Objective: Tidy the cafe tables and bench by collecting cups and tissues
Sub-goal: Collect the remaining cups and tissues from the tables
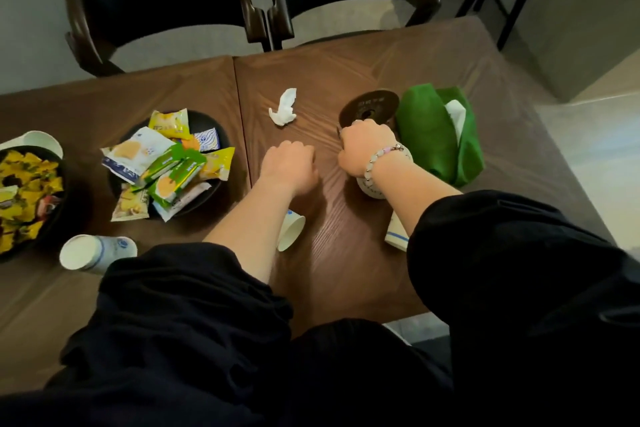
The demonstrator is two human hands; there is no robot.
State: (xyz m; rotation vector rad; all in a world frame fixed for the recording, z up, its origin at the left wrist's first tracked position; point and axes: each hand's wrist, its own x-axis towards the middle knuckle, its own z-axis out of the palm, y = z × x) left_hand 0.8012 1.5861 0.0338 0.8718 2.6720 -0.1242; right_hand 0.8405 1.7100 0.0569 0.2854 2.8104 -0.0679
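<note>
Your right hand is wrapped round a white cup right of center, next to the green pouch. Left hand is a fist on the table, nothing visible in it. Crumpled tissue sits just above, tipped cup under that forearm.

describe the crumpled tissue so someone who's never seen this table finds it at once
Look at the right-hand wooden table. On its bare wood, beyond the left hand and left of the dark round disc, lies the crumpled tissue. It is the only loose white wad; the other white paper sticks out of the green holder.
</note>
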